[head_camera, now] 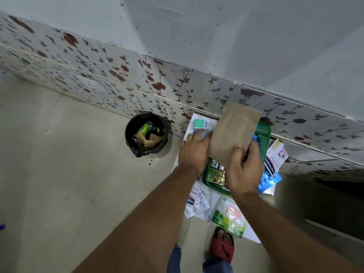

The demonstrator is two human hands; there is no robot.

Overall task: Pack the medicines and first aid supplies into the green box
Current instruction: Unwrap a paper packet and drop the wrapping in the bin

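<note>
A brown paper packet [233,133] is held above the green box [265,138] by both hands. My left hand [194,152] grips its left edge, and my right hand [244,168] pinches its lower right corner. The packet hides most of the box; blister strips [216,176] show inside its near end. Behind my left hand lies a white and teal medicine carton [201,124]. A blue blister strip [268,181] and a Hansaplast packet [274,159] lie to the right of the box.
Silver blister strips [199,203] and a green and orange sachet pack [229,216] lie on the white sheet [250,231] nearer me. A black bin [146,134] with bottles and paper stands on the floor to the left. A flowered tile wall runs behind. My red sandal [223,246] is below.
</note>
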